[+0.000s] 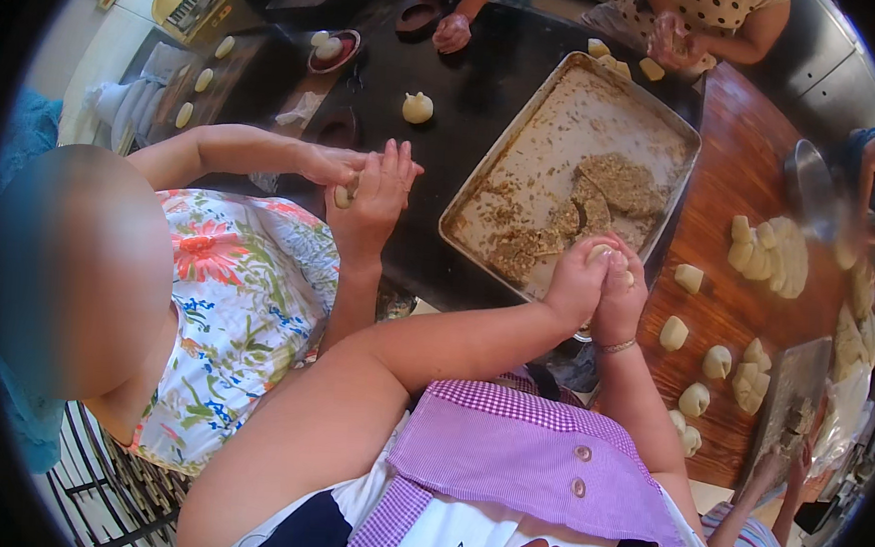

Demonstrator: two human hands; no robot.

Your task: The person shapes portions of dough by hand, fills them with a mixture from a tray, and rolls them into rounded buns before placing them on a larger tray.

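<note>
Nearest: purple checked apron (537,455), lower centre, forearms rising past it. Both hands centre-right. Left hand (575,282) and right hand (620,303) pressed together, fingers curled round a small pale dough piece (600,251); grip looks closed on both sides, pressure can't be told. Dough piece sits between the palms, mostly hidden, so its long axis can't be read. Neither hand is clearly nearer to it.

Key relation: brown crumbly filling (623,182) lies just above the hands in frame, mound spread toward lower left. Metal tray (558,110) runs long from lower left to upper right; hands at its lower right side, near the rim. Rim is the edge to watch; more room over the thinly smeared upper left part of the tray.

Right of frame: wooden board (757,123) with loose dough chunks (689,279), near the right forearm.

Left: co-worker's hands (383,180) around another dough piece, well apart, dark tabletop (444,159) between.

Far: pleated dough ball (418,108), upper centre; other people's hands along the top edge; metal bowl (811,186) at right.
</note>
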